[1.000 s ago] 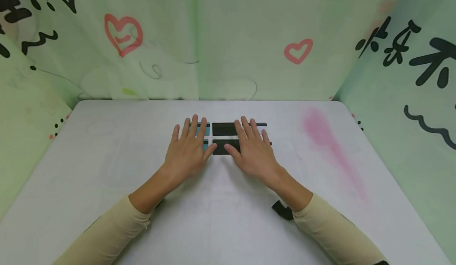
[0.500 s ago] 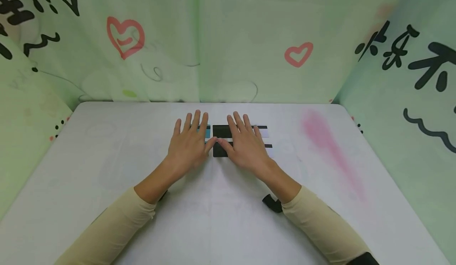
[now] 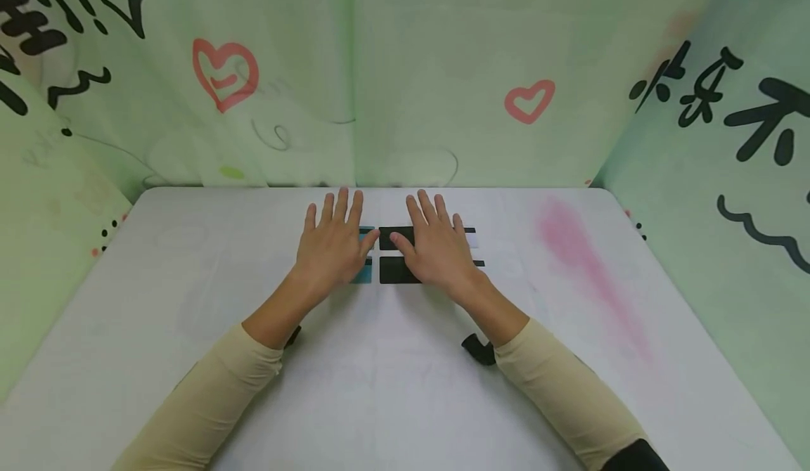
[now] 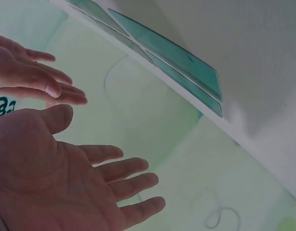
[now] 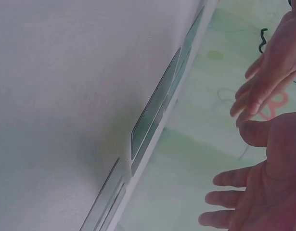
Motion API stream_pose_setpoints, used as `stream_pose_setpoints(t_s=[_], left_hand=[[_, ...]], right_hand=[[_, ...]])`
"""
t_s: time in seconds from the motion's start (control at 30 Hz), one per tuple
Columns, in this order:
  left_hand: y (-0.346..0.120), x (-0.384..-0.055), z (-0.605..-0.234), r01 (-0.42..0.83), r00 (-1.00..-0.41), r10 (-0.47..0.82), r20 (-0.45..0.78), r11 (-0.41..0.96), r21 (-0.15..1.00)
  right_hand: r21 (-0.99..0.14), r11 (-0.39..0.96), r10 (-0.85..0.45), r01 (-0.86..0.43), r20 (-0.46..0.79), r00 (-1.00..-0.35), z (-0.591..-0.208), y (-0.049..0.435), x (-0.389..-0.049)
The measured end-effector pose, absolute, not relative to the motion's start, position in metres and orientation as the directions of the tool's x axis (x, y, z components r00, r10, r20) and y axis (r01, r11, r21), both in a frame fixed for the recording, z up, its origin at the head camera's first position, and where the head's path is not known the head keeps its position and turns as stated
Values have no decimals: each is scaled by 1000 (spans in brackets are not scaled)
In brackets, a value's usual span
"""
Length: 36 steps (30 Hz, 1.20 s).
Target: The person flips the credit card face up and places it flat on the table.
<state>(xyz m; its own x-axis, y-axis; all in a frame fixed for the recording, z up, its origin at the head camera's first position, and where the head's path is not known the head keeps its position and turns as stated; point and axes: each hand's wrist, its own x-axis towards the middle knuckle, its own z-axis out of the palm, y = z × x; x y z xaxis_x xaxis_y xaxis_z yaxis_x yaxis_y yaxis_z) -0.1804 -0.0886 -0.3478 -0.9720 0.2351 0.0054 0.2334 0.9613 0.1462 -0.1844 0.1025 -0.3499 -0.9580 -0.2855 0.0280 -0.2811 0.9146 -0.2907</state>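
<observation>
My left hand (image 3: 329, 249) is held palm down over the left of a group of flat cards, with fingers straight and spread. My right hand (image 3: 441, 249) hangs the same way over the right side, and neither hand holds anything. Both wrist views show a gap between the hands and the cards. Blue cards, an upper one (image 3: 365, 231) and a lower one (image 3: 363, 273), show partly beside my left hand. In the middle lie an upper black card (image 3: 384, 240) and a lower black card (image 3: 395, 271). A pale lavender card (image 3: 473, 240) with a black stripe is mostly covered by my right hand.
The cards lie toward the back of a white table (image 3: 380, 401) with a pink smear (image 3: 591, 274). Green cloth walls (image 3: 443, 49) with hearts and black writing enclose it. Black pieces (image 3: 479, 350) show under the sleeves near the wrists.
Both hands have moved slightly farther forward over the cards; the right hand has also shifted left. The thumbs came close together, then parted. The head view has tilted up a little.
</observation>
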Motion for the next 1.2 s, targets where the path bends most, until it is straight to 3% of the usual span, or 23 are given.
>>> stream_pose_setpoints(t_s=[1.2], left_hand=[[-120,-216,-352,290,-947,311,-79,935,205]], right_hand=[[-347,902,-267,-258,23,-964,-353,98,-205]])
